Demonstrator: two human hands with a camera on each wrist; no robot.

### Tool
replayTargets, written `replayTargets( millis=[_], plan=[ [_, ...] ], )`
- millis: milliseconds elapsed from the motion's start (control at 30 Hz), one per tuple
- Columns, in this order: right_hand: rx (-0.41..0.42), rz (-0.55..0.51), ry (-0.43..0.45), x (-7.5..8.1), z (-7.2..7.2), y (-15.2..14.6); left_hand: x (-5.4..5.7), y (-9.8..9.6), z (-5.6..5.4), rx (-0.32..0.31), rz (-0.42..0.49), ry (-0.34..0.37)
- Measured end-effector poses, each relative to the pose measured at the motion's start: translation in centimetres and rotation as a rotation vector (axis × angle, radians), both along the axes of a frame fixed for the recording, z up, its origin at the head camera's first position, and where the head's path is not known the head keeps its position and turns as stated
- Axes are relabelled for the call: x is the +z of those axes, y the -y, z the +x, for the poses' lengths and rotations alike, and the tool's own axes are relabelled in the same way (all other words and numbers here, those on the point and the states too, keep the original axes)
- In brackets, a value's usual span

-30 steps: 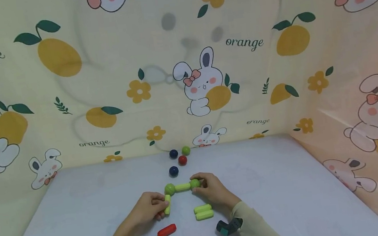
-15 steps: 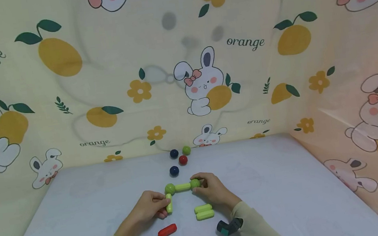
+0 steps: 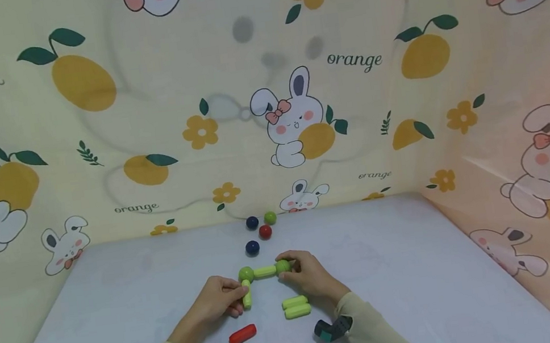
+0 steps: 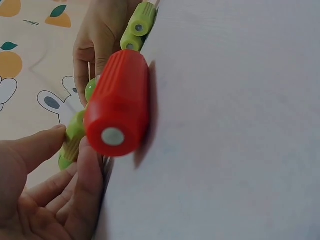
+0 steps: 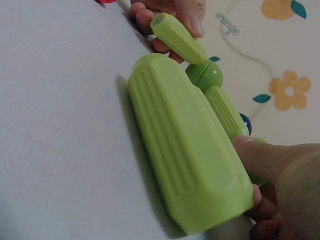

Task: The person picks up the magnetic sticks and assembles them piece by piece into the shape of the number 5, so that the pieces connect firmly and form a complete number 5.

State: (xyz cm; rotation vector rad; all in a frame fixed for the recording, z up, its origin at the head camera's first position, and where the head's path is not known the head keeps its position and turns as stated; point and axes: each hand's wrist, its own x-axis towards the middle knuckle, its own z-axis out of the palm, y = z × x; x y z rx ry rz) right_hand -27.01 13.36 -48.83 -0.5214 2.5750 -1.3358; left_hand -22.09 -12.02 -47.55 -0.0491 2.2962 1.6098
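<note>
In the head view my left hand (image 3: 214, 298) pinches a light green magnetic stick (image 3: 246, 295) between thumb and fingers. The stick's far end meets a green ball (image 3: 246, 274). From that ball a second light green stick (image 3: 265, 272) runs right to another green ball (image 3: 283, 267), which my right hand (image 3: 310, 274) grips with thumb and fingers. The right wrist view shows the held stick (image 5: 180, 39) touching the left ball (image 5: 206, 75). My right fingers partly cover the right ball.
Two light green sticks (image 3: 296, 307) lie side by side near my right hand. A red stick (image 3: 242, 335) lies nearer me. Farther back sit two dark blue balls, the nearer one (image 3: 252, 248) apart, a red ball (image 3: 265, 231) and a green ball (image 3: 270, 218).
My left hand has shifted slightly right and away from me, turning its stick from a slight tilt to nearly straight below the left ball. My right hand keeps its place.
</note>
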Motion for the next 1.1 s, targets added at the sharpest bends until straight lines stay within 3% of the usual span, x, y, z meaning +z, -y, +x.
replayTargets(
  millis=[433,833,1100],
  plan=[
    [-0.002,-0.003,0.012,-0.21,0.03,-0.02,-0.51,-0.20,-0.07,0.029,-0.020,0.015],
    [-0.005,0.004,0.016,-0.08,-0.07,0.05,0.01,0.49,-0.14,-0.054,-0.051,0.007],
    [-0.008,-0.001,0.008,-0.01,-0.21,-0.04,0.33,0.30,-0.14,-0.030,-0.052,0.008]
  ],
)
